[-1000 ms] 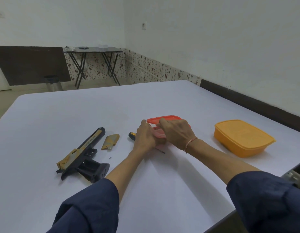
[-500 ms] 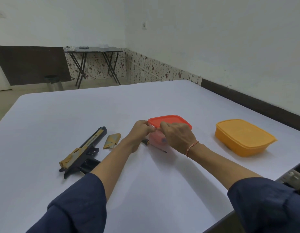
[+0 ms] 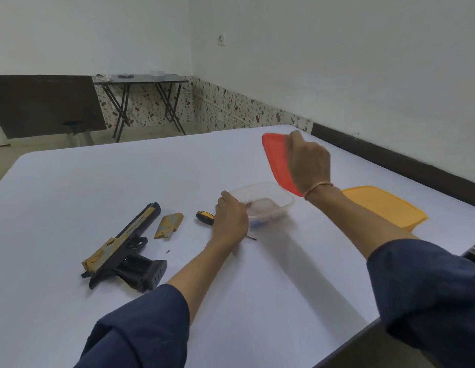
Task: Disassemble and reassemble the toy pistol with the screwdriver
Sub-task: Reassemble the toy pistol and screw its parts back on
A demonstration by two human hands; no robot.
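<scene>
The black and gold toy pistol (image 3: 124,248) lies on its side at the left of the white table. A detached gold panel (image 3: 168,225) and a tiny screw (image 3: 167,251) lie beside it. The screwdriver (image 3: 205,217), black and yellow handled, lies partly under my left hand (image 3: 231,221), which steadies the left side of a clear plastic box (image 3: 265,201) holding small parts. My right hand (image 3: 308,163) holds the box's red lid (image 3: 274,160) tilted up in the air above and behind the box.
A closed orange container (image 3: 382,205) sits at the right of the table (image 3: 98,187). The table's near right edge drops off at the lower right. A black folding table (image 3: 140,102) stands on the floor by the far wall.
My right hand has pulled the red lid off the clear box and lifted it up and to the right. My left hand stays at the box's side.
</scene>
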